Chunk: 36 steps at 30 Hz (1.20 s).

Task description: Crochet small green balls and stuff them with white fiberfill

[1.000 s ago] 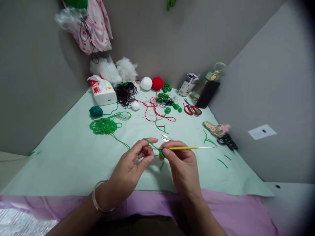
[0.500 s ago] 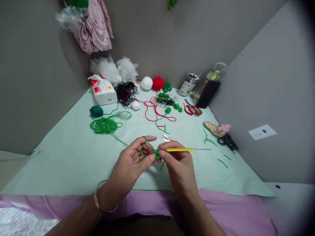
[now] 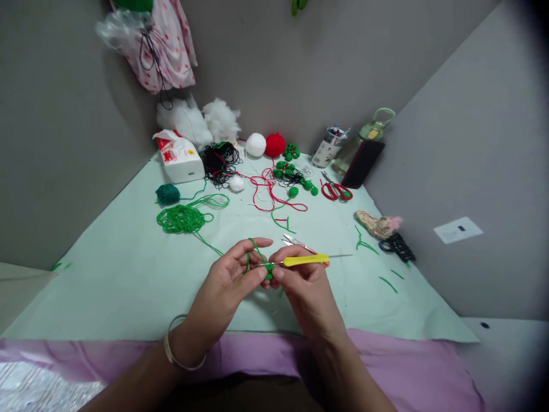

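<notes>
Between thumb and fingers my left hand pinches a small green crochet piece, with green yarn looped over its raised index finger. My right hand grips a crochet hook with a yellow handle, held nearly level. Its thin metal tip points left and meets the top of the green piece; how it catches the yarn is too small to make out. From my left hand the yarn runs back to a loose green skein. Small scissors lie just behind my right hand, partly covered by it.
Dark teal yarn, a tissue pack, white stuffing, a white ball and a red ball stand toward the back. Red-handled scissors, a phone and a bottle are at right. Green yarn scraps lie nearby.
The hook has shifted left with its tip staying at the green piece, and its handle looks turned. My right hand has moved slightly left, showing more of the small scissors.
</notes>
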{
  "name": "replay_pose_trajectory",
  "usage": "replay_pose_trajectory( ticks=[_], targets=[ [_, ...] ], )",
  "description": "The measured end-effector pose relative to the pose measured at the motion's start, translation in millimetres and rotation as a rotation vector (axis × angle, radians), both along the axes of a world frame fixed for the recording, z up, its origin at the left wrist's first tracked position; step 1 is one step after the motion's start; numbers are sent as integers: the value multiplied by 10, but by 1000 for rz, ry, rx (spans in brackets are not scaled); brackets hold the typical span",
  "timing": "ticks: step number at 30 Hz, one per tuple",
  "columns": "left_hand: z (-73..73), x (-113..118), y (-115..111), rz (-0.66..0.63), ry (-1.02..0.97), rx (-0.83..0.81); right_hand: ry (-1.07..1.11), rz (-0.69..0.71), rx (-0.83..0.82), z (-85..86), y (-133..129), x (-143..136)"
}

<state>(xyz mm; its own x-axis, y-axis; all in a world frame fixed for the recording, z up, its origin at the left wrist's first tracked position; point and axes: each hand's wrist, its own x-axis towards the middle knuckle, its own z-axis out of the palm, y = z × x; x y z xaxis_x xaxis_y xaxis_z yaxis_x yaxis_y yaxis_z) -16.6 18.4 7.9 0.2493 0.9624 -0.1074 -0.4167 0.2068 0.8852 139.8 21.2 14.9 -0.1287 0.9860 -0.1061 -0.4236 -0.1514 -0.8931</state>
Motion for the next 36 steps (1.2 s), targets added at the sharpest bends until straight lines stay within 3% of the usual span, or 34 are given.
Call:
replay_pose_trajectory(
  ticks=[9, 18, 25, 31, 33, 36],
  targets=[
    [-14, 6, 11, -43, -68, -33, 44, 54, -50, -20, 21, 23],
    [11, 10, -8, 21, -32, 16, -155, -48, 126, -11, -70, 44],
    [65, 18, 17, 49, -38, -9, -356, -168, 504, -3, -57, 75],
    [52, 8, 22, 47, -40, 5, -458, -135, 615, 53, -43, 97],
    [62, 21, 19, 74, -44, -3, -581, -159, 686, 52, -65, 86],
    [91, 51, 8, 80, -123, -58, -913, -335, 931, -24, -106, 51]
  ],
)
